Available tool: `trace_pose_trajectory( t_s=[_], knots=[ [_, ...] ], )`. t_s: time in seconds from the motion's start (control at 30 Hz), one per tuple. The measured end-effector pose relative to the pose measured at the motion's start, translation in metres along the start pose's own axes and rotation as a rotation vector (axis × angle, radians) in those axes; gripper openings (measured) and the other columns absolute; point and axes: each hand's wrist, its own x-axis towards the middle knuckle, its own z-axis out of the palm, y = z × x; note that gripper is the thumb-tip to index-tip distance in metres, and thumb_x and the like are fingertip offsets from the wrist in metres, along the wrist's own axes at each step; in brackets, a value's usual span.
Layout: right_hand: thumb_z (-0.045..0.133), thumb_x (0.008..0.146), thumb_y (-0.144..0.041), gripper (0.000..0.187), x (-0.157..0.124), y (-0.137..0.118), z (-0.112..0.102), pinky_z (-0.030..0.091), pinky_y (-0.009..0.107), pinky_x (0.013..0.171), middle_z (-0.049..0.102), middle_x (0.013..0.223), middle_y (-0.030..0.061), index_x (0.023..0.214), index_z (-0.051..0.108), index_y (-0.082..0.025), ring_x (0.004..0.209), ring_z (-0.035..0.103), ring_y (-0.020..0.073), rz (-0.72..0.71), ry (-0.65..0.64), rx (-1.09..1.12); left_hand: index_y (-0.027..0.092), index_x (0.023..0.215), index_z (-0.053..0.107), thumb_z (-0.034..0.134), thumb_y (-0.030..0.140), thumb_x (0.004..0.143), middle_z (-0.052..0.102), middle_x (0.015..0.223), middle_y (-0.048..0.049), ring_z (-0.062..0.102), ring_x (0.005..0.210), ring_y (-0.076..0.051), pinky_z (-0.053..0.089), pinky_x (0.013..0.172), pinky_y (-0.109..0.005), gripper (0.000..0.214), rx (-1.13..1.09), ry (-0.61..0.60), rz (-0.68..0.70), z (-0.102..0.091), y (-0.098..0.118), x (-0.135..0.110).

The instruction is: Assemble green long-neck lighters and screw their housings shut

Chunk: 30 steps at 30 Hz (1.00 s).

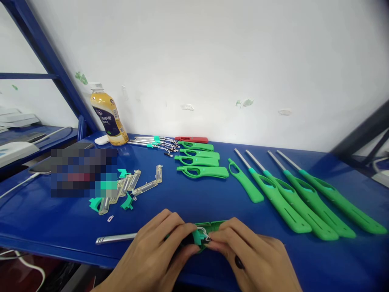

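Note:
Near the table's front edge, both hands are closed around a half-built green utility lighter. Its open green casing (217,224) lies under my fingers, and a metal tube (117,238) sticks out to the left. Thumb and fingers of my left hand (154,247) pinch a teal trigger piece (199,237) in the casing. My right hand (249,251) has its fingertips pressed together on a small black part (207,239) with white wires (203,230). My hands hide most of the casing.
Several finished green lighters (285,202) lie at right, beside a casing half (247,182). More casing halves (203,172), one red (194,139), and wired metal tubes (146,142) lie behind. At left are clear fuel tanks (125,185), teal pieces (127,201), a bottle (109,117) and a phone (45,160).

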Motion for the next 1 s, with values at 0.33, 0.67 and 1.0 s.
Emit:
trace_pose_trajectory(
  t_s=[0.33, 0.67, 1.0],
  knots=[
    [0.043, 0.117, -0.039, 0.030, 0.001, 0.002, -0.005, 0.041, 0.023, 0.045, 0.071, 0.090, -0.0085, 0.101, 0.067, -0.032, 0.050, 0.066, 0.0057, 0.052, -0.088, -0.073, 0.016, 0.122, 0.065, 0.053, 0.015, 0.112, 0.070, 0.099, -0.0045, 0.056, 0.081, -0.019, 0.051, 0.073, -0.033, 0.016, 0.012, -0.022, 0.005, 0.004, -0.003, 0.000],
    [0.046, 0.116, -0.038, 0.027, -0.002, 0.004, -0.007, 0.039, 0.023, 0.043, 0.066, 0.081, -0.0067, 0.107, 0.072, -0.033, 0.048, 0.062, 0.0065, 0.049, -0.120, -0.052, 0.018, 0.118, 0.065, 0.050, 0.019, 0.113, 0.067, 0.096, -0.0045, 0.055, 0.078, -0.019, 0.051, 0.069, -0.032, 0.015, -0.019, -0.063, -0.029, 0.001, -0.003, 0.001],
    [0.039, 0.117, -0.037, 0.033, -0.003, 0.002, -0.011, 0.035, 0.026, 0.041, 0.065, 0.083, -0.0063, 0.104, 0.070, -0.033, 0.043, 0.057, 0.0077, 0.033, -0.158, -0.110, 0.018, 0.121, 0.065, 0.053, 0.016, 0.111, 0.065, 0.095, -0.0050, 0.055, 0.077, -0.019, 0.051, 0.067, -0.032, 0.016, -0.007, -0.054, -0.013, 0.002, -0.003, 0.002]
  ],
)
